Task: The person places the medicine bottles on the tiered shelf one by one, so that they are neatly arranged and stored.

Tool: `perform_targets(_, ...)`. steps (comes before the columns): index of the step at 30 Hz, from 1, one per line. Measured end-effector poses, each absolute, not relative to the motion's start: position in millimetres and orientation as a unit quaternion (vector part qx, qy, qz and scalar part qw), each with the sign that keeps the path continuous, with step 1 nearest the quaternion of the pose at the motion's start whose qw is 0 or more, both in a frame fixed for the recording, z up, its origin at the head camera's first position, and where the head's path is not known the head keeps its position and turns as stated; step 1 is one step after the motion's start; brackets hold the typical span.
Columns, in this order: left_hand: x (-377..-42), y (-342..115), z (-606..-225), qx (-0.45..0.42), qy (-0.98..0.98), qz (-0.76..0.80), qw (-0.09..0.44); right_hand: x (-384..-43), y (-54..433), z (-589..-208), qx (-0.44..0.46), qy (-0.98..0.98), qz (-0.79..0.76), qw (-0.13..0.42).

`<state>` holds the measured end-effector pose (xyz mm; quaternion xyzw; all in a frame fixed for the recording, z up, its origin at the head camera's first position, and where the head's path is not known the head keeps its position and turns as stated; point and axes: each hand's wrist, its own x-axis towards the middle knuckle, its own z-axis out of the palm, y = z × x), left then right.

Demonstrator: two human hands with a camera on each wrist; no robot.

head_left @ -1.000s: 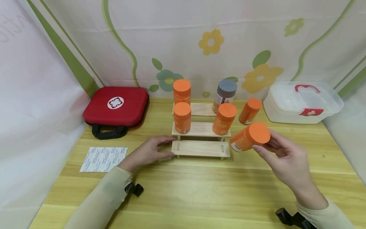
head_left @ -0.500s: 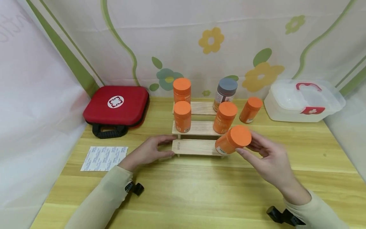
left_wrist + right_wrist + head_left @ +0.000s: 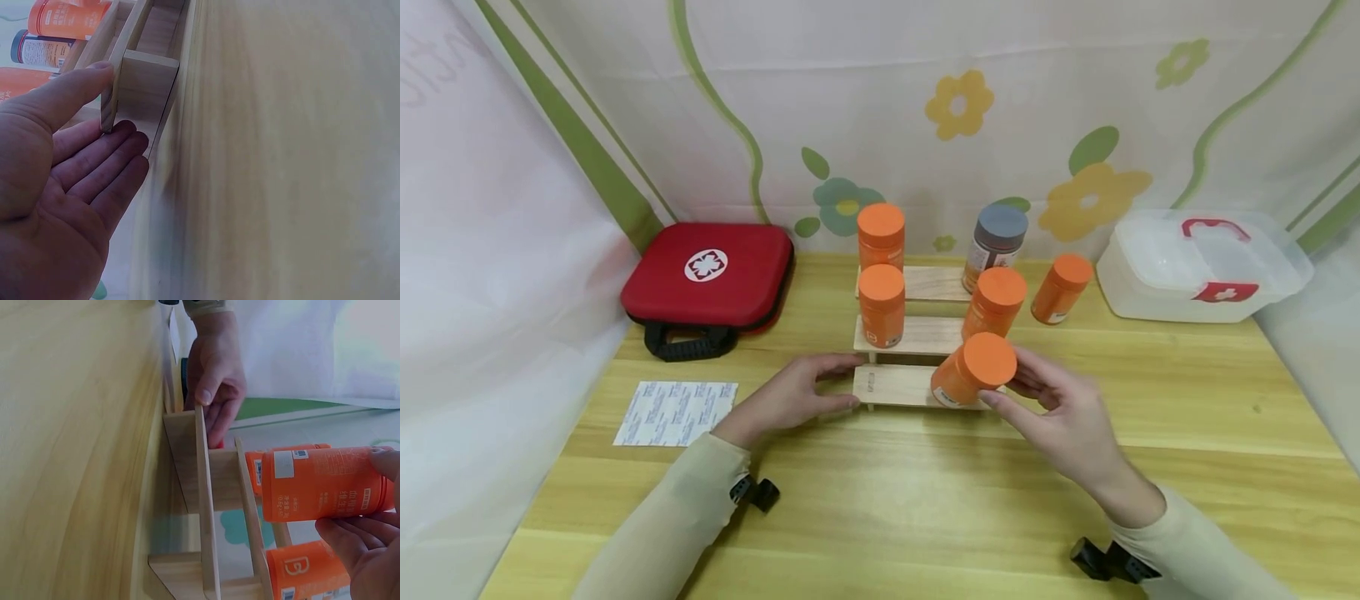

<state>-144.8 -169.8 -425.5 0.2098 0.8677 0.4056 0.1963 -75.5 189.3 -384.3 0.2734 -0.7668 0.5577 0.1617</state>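
Note:
My right hand [image 3: 1067, 425] holds an orange bottle [image 3: 958, 379] by its lidded end, thumb on one side and fingers on the other. The bottle tilts over the lowest step of a three-step wooden rack [image 3: 895, 385]; in the right wrist view its base [image 3: 275, 487] stands off from the step's edge. At the rack's left end, my left hand [image 3: 793, 392] grips the lowest step, its thumb [image 3: 84, 87] at the board's edge and the other fingers behind. Two orange bottles stand on the middle step. Above them, the top step carries another orange bottle [image 3: 881, 237] and a grey-lidded bottle [image 3: 995, 250].
A smaller orange bottle [image 3: 1062, 289] stands on the table right of the rack. Behind it sits a translucent first-aid box [image 3: 1172, 296]. On the left are a red first-aid case [image 3: 700, 283] with a black handle and a printed white sheet [image 3: 676, 414]. A curtain backs the table.
My right hand has carried the orange bottle leftward, from beside the rack to over the right part of the lowest step. The left hand has kept its place at the rack's end.

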Motion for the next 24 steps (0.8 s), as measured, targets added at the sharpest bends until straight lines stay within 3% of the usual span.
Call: perform_targets(24,-143,-170,-425,0.206,0.865,0.413,0.199,-88,138,-395,0.25,-0.742,0.613,0.108)
